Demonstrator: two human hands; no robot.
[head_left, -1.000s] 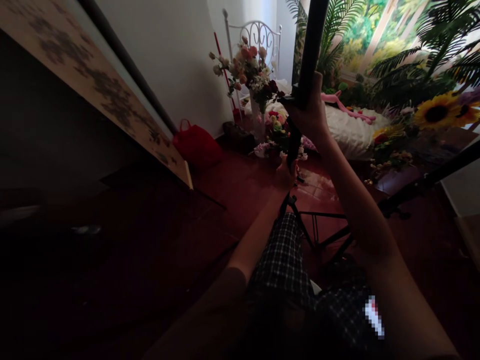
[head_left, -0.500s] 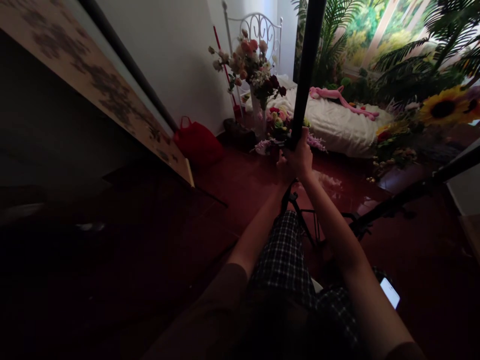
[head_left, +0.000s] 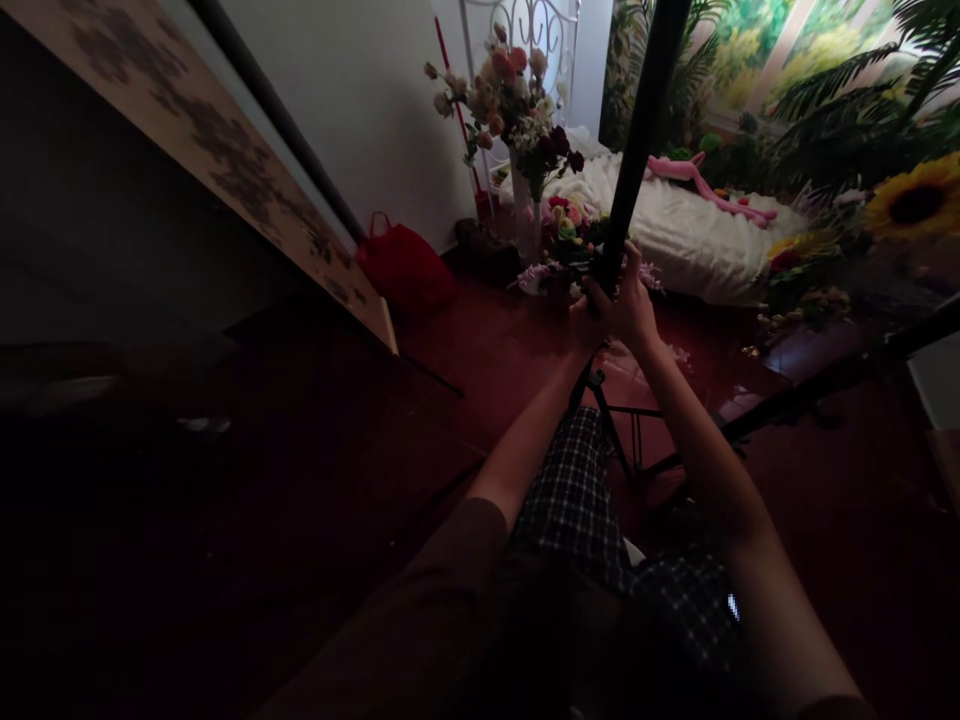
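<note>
A thick black stand pole (head_left: 637, 140) rises in front of me, tilted to the right at its top. My left hand (head_left: 585, 322) is closed around the low part of the pole, partly hidden in shadow. Close beside it, my right hand (head_left: 632, 308) wraps the pole from the right side, slightly higher. Thin black stand legs (head_left: 616, 440) spread below my hands, near my checked trousers. Just behind the hands lie flowers (head_left: 566, 218) in pink, red and purple. Exact finger placement is hard to see in the dim light.
A patterned panel (head_left: 225, 170) leans on the left, near a red bag (head_left: 405, 265). Behind stand a vase of flowers (head_left: 517, 95) and a white-covered bed (head_left: 697, 240) with a pink plush toy (head_left: 697, 180). Another black pole (head_left: 847, 370) slants on the right. Sunflowers (head_left: 915, 205) stand at far right.
The view has shifted, so the room appears slightly higher and more to the right. Both hands remain on the pole; my right fingers have shifted a little. The phone is now mostly hidden.
</note>
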